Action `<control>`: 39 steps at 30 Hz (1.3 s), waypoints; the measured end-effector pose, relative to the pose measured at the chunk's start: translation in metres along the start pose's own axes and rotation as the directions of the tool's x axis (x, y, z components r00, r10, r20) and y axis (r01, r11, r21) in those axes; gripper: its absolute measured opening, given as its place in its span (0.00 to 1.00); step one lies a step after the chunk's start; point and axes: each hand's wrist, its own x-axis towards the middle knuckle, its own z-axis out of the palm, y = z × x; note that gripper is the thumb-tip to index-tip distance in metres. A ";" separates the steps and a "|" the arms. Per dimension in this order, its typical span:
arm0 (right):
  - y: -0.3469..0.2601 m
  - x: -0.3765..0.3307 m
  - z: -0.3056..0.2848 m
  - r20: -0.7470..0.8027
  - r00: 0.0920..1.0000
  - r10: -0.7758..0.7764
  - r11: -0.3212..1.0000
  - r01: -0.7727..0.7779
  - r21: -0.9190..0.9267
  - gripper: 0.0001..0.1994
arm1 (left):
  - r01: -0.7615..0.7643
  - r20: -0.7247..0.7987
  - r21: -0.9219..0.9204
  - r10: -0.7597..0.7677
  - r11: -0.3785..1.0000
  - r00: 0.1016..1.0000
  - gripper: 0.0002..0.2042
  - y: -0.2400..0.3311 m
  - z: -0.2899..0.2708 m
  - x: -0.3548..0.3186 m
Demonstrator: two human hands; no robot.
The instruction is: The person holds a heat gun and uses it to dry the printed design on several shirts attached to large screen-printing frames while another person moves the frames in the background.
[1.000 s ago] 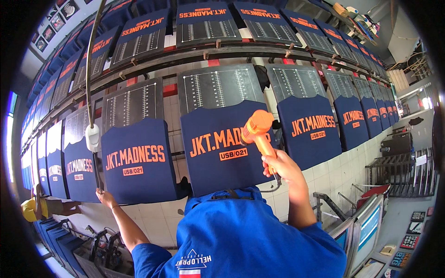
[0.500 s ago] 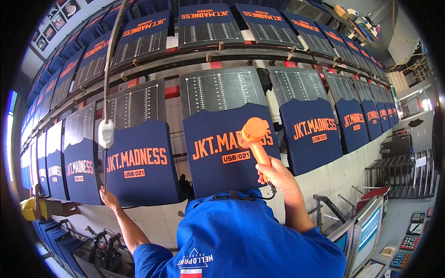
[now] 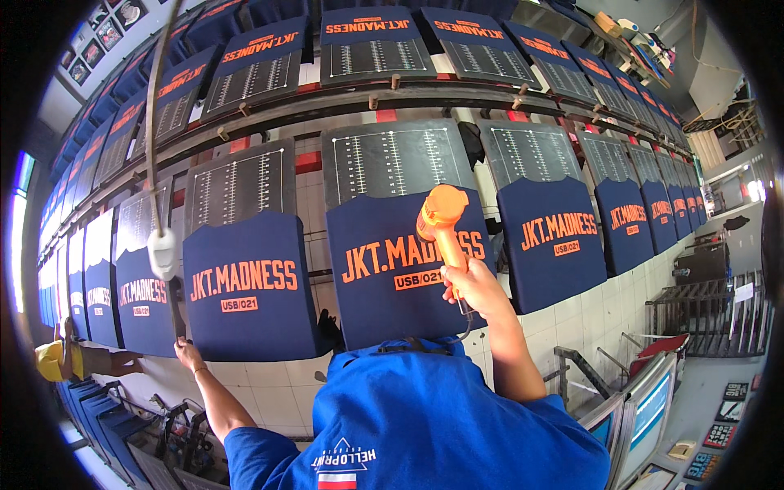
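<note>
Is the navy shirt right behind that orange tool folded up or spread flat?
Spread flat. The navy shirt lies smooth over its board, orange lettering fully showing, behind the orange tool gripped by the right hand.

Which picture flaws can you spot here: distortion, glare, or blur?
Head view: fisheye bends the rail and the rows of boards into arcs, with a black rim round the frame; bright glare at the left edge and far right; centre sharp, with the heat gun in the right hand and the left hand crisp.
</note>
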 end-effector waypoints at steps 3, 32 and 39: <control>-0.006 0.006 0.001 0.051 0.998 0.028 0.996 -0.032 0.089 0.12 | -0.140 0.056 -0.037 0.142 0.989 0.988 0.18 -0.002 0.004 -0.005; 0.000 0.002 0.018 0.012 1.000 0.011 1.000 -0.011 0.025 0.11 | 0.068 -0.247 0.098 -0.042 0.993 0.968 0.35 0.031 0.053 -0.147; -0.010 0.005 0.031 0.098 0.995 -0.005 0.999 0.000 0.054 0.11 | 0.219 -0.304 -0.073 -0.231 0.973 0.924 0.36 0.027 0.052 -0.153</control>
